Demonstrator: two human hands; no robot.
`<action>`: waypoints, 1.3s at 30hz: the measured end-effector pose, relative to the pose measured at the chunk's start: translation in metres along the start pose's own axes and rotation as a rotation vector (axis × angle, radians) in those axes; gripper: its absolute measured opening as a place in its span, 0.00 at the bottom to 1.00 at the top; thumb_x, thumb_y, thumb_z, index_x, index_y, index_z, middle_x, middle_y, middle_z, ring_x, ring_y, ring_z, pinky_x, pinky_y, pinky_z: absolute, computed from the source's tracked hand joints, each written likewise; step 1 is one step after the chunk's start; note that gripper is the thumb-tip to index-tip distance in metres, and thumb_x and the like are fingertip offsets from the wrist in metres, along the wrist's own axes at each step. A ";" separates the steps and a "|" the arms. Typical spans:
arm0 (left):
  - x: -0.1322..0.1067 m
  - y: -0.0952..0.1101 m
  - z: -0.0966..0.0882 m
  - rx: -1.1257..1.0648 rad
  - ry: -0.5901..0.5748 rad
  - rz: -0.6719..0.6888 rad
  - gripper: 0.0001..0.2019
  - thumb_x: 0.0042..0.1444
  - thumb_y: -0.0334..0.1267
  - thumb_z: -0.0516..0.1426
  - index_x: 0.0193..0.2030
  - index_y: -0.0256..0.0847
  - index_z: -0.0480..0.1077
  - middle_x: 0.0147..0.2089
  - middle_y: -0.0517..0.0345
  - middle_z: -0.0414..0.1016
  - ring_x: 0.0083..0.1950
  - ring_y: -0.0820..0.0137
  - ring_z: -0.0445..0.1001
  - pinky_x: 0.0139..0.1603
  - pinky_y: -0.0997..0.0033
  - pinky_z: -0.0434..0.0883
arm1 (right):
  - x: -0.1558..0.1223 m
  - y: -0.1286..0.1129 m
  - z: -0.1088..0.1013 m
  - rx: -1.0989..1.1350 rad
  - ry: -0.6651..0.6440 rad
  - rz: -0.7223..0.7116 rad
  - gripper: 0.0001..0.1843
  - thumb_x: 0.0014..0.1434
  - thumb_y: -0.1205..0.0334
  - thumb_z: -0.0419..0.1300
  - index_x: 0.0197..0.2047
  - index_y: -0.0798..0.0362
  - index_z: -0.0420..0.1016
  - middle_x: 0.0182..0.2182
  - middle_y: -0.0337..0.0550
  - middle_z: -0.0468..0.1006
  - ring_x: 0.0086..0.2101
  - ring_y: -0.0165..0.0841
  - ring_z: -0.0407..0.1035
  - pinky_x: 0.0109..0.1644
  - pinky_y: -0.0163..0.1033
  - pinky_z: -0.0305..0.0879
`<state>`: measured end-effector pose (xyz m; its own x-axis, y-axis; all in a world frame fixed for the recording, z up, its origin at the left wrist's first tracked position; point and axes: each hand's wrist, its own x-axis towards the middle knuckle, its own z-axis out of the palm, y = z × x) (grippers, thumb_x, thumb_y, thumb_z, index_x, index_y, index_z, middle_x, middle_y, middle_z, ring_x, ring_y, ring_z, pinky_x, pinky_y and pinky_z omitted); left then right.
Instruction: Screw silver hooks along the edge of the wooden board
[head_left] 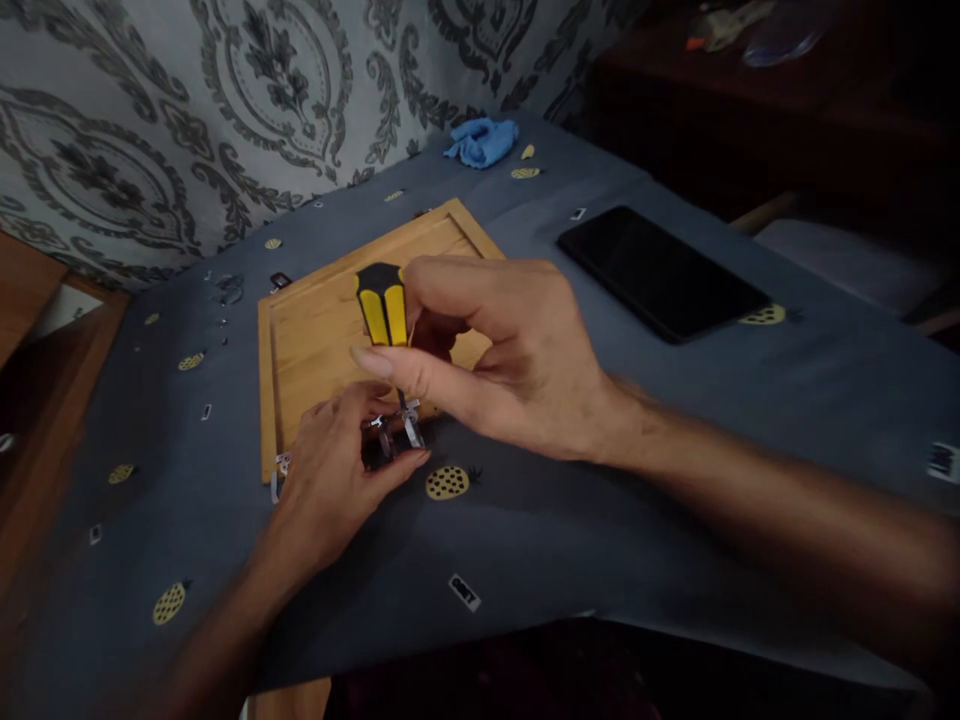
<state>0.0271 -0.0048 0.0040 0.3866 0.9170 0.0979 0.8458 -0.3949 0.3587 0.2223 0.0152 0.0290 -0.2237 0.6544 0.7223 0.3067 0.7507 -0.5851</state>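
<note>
My right hand (pixel 517 350) is closed around the yellow and black handle of a screwdriver (pixel 383 312), which stands nearly upright. Its shaft reaches down to a small metal hinge (pixel 412 428) at the near edge of a framed wooden panel (pixel 322 325). Thumb and fingers of my left hand (pixel 330 465) pinch around this hinge from the left. The screwdriver's tip and any screw under it are too small to make out. Another metal hinge (pixel 280 475) sits at the panel's near left corner, beside my left hand.
A black phone (pixel 664 272) lies on the blue tablecloth (pixel 540 540) to the right. A crumpled blue cloth (pixel 482 142) is at the back. Small metal and clear pieces (pixel 226 290) lie left of the panel, near a patterned curtain (pixel 277 80). Wooden furniture (pixel 56 430) borders the left side.
</note>
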 end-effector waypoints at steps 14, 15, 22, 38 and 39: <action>0.000 -0.002 0.002 0.021 0.023 0.000 0.15 0.53 0.46 0.66 0.43 0.44 0.68 0.38 0.54 0.78 0.43 0.51 0.78 0.45 0.47 0.73 | -0.002 0.003 0.003 0.053 -0.139 0.063 0.17 0.67 0.62 0.59 0.29 0.51 0.57 0.25 0.31 0.63 0.28 0.24 0.58 0.39 0.33 0.61; 0.000 -0.003 0.002 0.025 0.026 0.001 0.15 0.53 0.47 0.66 0.42 0.44 0.69 0.38 0.54 0.78 0.43 0.51 0.78 0.44 0.47 0.74 | -0.002 0.003 0.003 0.055 -0.144 0.059 0.17 0.67 0.62 0.59 0.29 0.51 0.57 0.26 0.31 0.63 0.28 0.24 0.58 0.40 0.33 0.61; -0.001 -0.005 0.004 0.061 0.042 0.004 0.15 0.54 0.50 0.64 0.40 0.44 0.69 0.38 0.54 0.79 0.42 0.53 0.78 0.41 0.52 0.74 | -0.002 0.002 0.003 0.046 -0.166 0.066 0.18 0.67 0.62 0.58 0.28 0.51 0.56 0.25 0.31 0.63 0.29 0.25 0.59 0.39 0.34 0.60; -0.002 -0.004 0.004 0.075 0.037 -0.002 0.18 0.54 0.51 0.65 0.44 0.43 0.67 0.38 0.54 0.78 0.41 0.54 0.78 0.40 0.53 0.74 | -0.004 0.008 0.007 0.061 -0.177 -0.029 0.17 0.68 0.63 0.57 0.28 0.51 0.56 0.24 0.32 0.62 0.28 0.26 0.59 0.37 0.35 0.59; -0.002 -0.005 0.004 0.077 0.031 -0.007 0.18 0.54 0.52 0.65 0.44 0.43 0.67 0.38 0.53 0.78 0.41 0.53 0.78 0.40 0.53 0.74 | -0.004 0.008 0.007 0.053 -0.181 -0.031 0.17 0.68 0.63 0.57 0.28 0.51 0.57 0.24 0.32 0.61 0.28 0.26 0.59 0.37 0.35 0.58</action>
<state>0.0241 -0.0049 -0.0018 0.3700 0.9206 0.1250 0.8748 -0.3905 0.2867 0.2194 0.0192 0.0188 -0.3965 0.6332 0.6647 0.2491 0.7711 -0.5860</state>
